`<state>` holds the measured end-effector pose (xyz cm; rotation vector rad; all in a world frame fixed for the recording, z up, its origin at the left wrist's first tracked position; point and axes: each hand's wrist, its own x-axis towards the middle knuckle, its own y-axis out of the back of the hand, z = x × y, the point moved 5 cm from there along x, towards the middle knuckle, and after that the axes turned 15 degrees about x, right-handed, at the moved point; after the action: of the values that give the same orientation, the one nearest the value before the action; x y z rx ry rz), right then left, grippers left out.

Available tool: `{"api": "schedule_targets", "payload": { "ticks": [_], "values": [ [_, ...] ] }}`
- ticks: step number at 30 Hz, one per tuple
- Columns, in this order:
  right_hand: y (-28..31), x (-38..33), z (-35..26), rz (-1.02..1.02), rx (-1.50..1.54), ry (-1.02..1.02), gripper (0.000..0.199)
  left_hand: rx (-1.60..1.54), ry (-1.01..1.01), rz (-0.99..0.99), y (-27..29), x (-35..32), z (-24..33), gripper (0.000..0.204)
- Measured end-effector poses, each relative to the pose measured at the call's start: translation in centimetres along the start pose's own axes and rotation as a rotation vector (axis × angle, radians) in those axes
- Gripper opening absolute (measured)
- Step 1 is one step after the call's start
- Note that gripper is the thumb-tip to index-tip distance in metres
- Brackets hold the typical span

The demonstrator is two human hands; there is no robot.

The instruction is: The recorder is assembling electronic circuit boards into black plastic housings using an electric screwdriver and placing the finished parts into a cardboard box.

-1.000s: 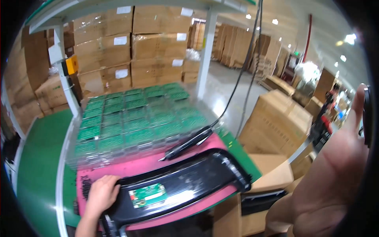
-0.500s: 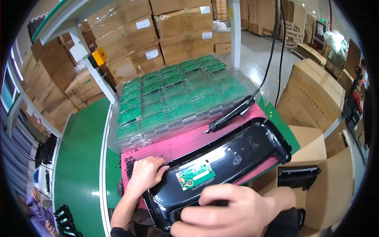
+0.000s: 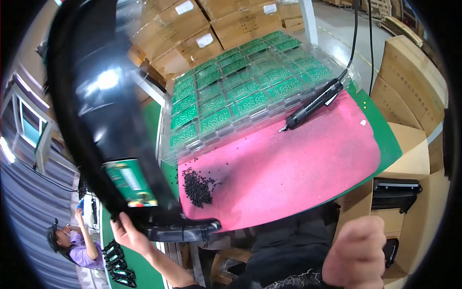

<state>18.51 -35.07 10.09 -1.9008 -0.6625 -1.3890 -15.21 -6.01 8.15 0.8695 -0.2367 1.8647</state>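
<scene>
My left hand (image 3: pixel 132 236) grips the lower end of a long, glossy black plastic housing (image 3: pixel 103 118), its fingers closed round the rim. The housing is lifted off the mat and stands steeply tilted at the left, blurred along its upper part. A green circuit board (image 3: pixel 129 180) lies inside it near the gripped end. At the lower right my right hand (image 3: pixel 356 250) is closed in a fist, apart from the housing and in front of an open carton. Whatever the fist may hold is hidden.
On the pink mat (image 3: pixel 288 173) lie a heap of small black screws (image 3: pixel 197 188) and a black electric screwdriver (image 3: pixel 313 103) on a cable. Clear trays of green boards (image 3: pixel 240 86) stand behind. An open carton (image 3: pixel 409 221) holds black housings. A person (image 3: pixel 79 245) sits far left.
The housing with its board has been raised from the mat and swung up to the left in my left hand. My right hand has left it and moved right, now in a fist.
</scene>
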Motion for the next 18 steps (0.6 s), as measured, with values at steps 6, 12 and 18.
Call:
{"api": "schedule_targets", "payload": {
  "ticks": [6,12,18],
  "values": [
    [1.4,-5.2,10.2,-0.232,-0.118,-0.232,0.035,-0.459,0.466,-0.101,8.9,-0.7,-6.4,0.050],
    [1.9,-8.4,14.8,-0.290,-0.336,-0.715,0.034,-0.496,0.827,-0.165,10.8,-0.1,-11.4,0.009],
    [3.1,-8.2,13.8,-0.171,-0.201,-0.558,0.029,-0.488,0.696,-0.268,6.1,2.3,-14.3,0.034]
  ]
}}
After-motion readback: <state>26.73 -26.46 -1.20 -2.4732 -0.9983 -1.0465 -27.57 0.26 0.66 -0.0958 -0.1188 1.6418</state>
